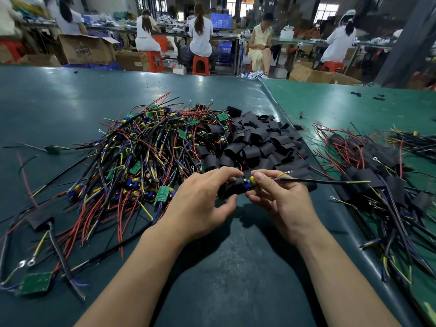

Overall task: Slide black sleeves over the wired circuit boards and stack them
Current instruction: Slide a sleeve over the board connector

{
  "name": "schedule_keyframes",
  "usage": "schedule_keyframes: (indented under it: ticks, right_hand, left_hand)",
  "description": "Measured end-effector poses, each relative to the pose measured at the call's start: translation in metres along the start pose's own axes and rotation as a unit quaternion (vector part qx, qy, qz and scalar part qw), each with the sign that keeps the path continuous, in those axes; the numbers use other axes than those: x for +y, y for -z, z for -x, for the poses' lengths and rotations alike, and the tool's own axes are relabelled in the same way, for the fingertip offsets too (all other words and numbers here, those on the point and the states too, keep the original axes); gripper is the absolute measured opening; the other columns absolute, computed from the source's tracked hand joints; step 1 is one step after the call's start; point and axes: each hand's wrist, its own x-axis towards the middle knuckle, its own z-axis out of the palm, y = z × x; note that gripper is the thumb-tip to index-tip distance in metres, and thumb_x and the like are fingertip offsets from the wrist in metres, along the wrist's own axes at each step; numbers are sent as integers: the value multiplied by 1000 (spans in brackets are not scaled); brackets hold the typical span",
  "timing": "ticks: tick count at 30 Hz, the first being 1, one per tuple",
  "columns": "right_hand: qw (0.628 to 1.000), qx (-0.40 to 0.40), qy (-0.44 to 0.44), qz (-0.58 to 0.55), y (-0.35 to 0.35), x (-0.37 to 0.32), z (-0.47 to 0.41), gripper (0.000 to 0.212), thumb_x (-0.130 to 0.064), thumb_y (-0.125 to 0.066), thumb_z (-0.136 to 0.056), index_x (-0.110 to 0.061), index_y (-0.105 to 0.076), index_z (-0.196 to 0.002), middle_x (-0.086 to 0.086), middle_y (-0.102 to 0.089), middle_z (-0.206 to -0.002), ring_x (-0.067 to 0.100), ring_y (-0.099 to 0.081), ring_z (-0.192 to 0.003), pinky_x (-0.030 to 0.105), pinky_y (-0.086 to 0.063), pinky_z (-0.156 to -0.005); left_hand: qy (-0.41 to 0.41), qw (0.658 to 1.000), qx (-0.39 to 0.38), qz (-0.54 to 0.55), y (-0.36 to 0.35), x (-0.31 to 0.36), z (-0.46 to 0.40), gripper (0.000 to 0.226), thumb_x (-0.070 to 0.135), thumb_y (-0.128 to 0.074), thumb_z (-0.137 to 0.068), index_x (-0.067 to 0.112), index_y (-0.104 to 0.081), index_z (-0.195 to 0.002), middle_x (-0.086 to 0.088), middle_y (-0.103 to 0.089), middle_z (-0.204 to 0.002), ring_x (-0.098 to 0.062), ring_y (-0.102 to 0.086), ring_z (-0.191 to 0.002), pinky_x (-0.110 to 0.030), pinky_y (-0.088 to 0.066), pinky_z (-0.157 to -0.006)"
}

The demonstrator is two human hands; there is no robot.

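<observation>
Black sleeve [230,190], a soft matte tube of flattened plastic, sits between my two hands just above the dark green rubbery worktop [212,267]. My left hand [200,204] has its grip clamped on the sleeve, fingers curled over the top and thumb beneath. My right hand [283,206] pinches the wired circuit board [249,182] at the sleeve's mouth; only its blue and yellow cylindrical components show, the board itself being mostly hidden by sleeve and fingers. A thin black lead [318,181] with a yellow-striped tip runs out to the right from that pinch.

Beyond my hands lies a heap of loose black sleeves [259,142], curled and glossy at the folds. Left of it I see a tangled pile of bare green boards with red, black, yellow and purple wires [146,147]. To the right, on a brighter green mat [354,102], rests a stack of already sleeved boards [368,166], their wires trailing.
</observation>
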Motion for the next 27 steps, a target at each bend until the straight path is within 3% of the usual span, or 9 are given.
schedule_keyframes:
  ticks: [3, 8, 12, 19, 27]
  right_hand:
    - [999, -5, -35, -24, -1, -4, 1, 28, -19, -72, -70, -3, -69, -92, 8, -72, -74, 21, -71, -62, 21, -56, -55]
    - [999, 23, -26, 10, 5, -2, -2, 3, -12, -70, -83, -11, -73, -82, 8, -73, -77, 18, -70, -59, 17, -48, -45]
    - [997, 18, 38, 61, 5, 0, -1, 8, -24, -76, -73, -18, -73, -77, 9, -75, -82, 21, -73, -69, 22, -53, -52]
    - [984, 41, 114, 134, 2, 3, 0, 8, -9, -74, -84, -13, -70, -79, 8, -75, -75, 20, -73, -68, 24, -54, -54]
    - [989, 31, 69, 125, -1, 4, 2, 7, -13, -76, -80, -14, -73, -75, 3, -72, -70, 12, -68, -67, 23, -52, -52]
  left_hand:
    - [16, 999, 1, 43, -2, -1, 0, 36, 13, -68, -85, 18, -61, -120, 6, -65, -110, -12, -61, -102, -37, -50, -90]
    - [8, 997, -2, 71, -4, -1, 0, 37, 12, -70, -83, 17, -61, -119, 5, -64, -110, -10, -60, -104, -34, -50, -93]
    - [23, 997, 19, 72, -4, -2, 0, 36, 11, -71, -82, 17, -62, -116, 5, -66, -106, -13, -62, -99, -38, -51, -89]
    - [11, 997, 36, 64, -2, 1, -1, 35, 9, -73, -79, 15, -63, -113, 5, -67, -102, -14, -63, -95, -37, -52, -87]
    - [-17, 999, 39, 18, -3, 5, 0, 34, 10, -75, -80, 11, -63, -111, 1, -67, -95, -19, -63, -88, -40, -52, -79]
